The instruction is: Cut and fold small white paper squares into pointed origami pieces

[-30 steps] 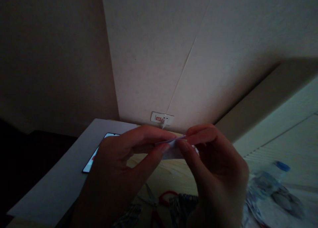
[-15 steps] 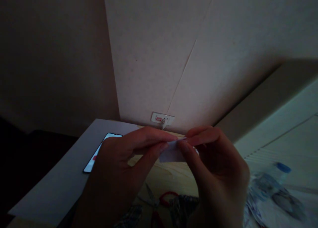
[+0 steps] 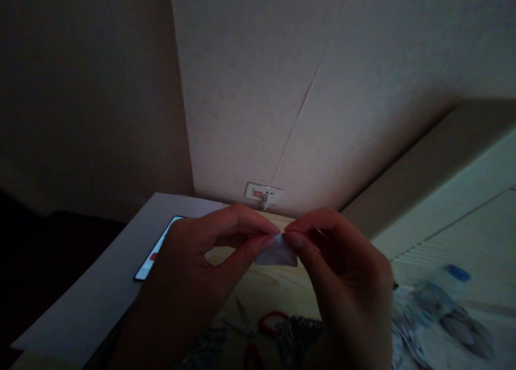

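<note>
A small piece of white paper hangs between my two hands above the wooden tabletop. Thumb and forefinger of my left hand pinch its upper left edge. From the other side, my right hand pinches the top edge with thumb and forefinger, the fingertips almost meeting. Fingers cover part of the paper's upper edge. Below the hands lie scissors with red handles, opened, partly cut off by my sleeves and the frame's lower edge.
A large white sheet lies at the left, with a lit phone on it, half behind my left hand. An outlet with a plug is on the wall behind. Right of the table are a blue-capped bottle and crumpled clear plastic.
My right hand has shifted left, bringing its fingertips close to the left ones. The paper has moved slightly left and still hangs between both hands.
</note>
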Demonstrator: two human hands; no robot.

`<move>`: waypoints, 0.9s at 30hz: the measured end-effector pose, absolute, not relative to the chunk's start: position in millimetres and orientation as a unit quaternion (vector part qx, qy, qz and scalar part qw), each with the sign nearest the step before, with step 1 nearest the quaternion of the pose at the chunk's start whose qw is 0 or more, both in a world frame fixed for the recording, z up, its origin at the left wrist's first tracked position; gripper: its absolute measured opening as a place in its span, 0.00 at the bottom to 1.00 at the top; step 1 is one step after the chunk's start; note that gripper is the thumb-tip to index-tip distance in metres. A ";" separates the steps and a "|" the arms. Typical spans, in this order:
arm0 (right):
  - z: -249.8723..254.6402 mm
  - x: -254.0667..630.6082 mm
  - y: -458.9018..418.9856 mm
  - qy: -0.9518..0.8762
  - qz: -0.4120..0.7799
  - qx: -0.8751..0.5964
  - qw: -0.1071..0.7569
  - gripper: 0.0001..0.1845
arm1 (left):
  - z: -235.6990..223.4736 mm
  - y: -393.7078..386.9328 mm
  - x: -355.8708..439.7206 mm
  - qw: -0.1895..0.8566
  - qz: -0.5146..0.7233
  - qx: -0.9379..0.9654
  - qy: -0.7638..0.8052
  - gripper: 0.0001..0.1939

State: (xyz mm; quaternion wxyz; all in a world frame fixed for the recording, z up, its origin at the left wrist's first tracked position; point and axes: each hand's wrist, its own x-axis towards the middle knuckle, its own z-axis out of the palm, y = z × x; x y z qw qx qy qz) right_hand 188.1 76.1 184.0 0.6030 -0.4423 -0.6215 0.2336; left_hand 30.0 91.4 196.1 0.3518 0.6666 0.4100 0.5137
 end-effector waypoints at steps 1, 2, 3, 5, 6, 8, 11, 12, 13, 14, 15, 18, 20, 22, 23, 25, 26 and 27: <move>184.6 188.0 75.8 -0.620 0.241 -0.447 0.599 0.09 | 196.3 91.8 29.7 0.347 0.511 0.671 0.410 0.08; 185.2 187.8 75.4 -0.618 0.249 -0.451 0.593 0.09 | 196.5 92.3 29.5 0.341 0.508 0.675 0.412 0.08; 185.9 187.5 74.9 -0.616 0.255 -0.455 0.590 0.09 | 196.8 92.6 29.5 0.334 0.504 0.681 0.414 0.08; 187.1 187.0 74.1 -0.615 0.253 -0.456 0.591 0.09 | 197.3 93.2 29.6 0.329 0.491 0.692 0.414 0.07; 187.5 186.9 73.8 -0.618 0.249 -0.455 0.591 0.09 | 197.5 93.2 29.8 0.329 0.487 0.696 0.412 0.07; 187.9 186.7 73.4 -0.623 0.240 -0.454 0.590 0.09 | 197.7 93.0 30.0 0.331 0.480 0.701 0.410 0.06; 187.6 186.2 72.9 -0.633 0.230 -0.453 0.584 0.09 | 198.2 92.2 30.5 0.323 0.478 0.707 0.408 0.07; 187.4 185.9 72.7 -0.635 0.228 -0.452 0.584 0.10 | 198.4 92.1 30.7 0.319 0.480 0.709 0.407 0.07; 187.1 185.7 72.5 -0.637 0.227 -0.448 0.585 0.10 | 198.6 92.2 30.9 0.314 0.482 0.709 0.408 0.07; 186.8 185.6 72.3 -0.639 0.225 -0.444 0.587 0.10 | 198.8 92.5 31.2 0.308 0.482 0.711 0.408 0.07; 186.3 185.8 72.2 -0.638 0.223 -0.443 0.589 0.10 | 198.7 93.0 31.5 0.306 0.481 0.712 0.411 0.08; 184.7 187.9 72.5 -0.635 0.207 -0.445 0.597 0.11 | 196.3 94.6 31.3 0.306 0.479 0.709 0.417 0.07; 183.8 189.8 73.2 -0.633 0.193 -0.449 0.600 0.11 | 193.3 95.6 30.0 0.307 0.481 0.707 0.418 0.07; 183.6 190.4 73.6 -0.630 0.186 -0.454 0.602 0.11 | 190.6 96.5 27.8 0.304 0.474 0.711 0.421 0.06; 183.7 190.2 73.6 -0.627 0.186 -0.457 0.603 0.10 | 189.7 97.0 26.6 0.300 0.473 0.712 0.425 0.06; 184.2 188.9 73.3 -0.623 0.191 -0.456 0.606 0.10 | 189.7 98.0 24.7 0.290 0.472 0.712 0.432 0.06; 184.4 188.4 73.0 -0.620 0.193 -0.457 0.608 0.10 | 190.3 98.5 24.1 0.284 0.470 0.714 0.434 0.07; 184.7 188.2 72.7 -0.618 0.196 -0.458 0.608 0.10 | 191.3 98.9 23.9 0.280 0.468 0.718 0.433 0.07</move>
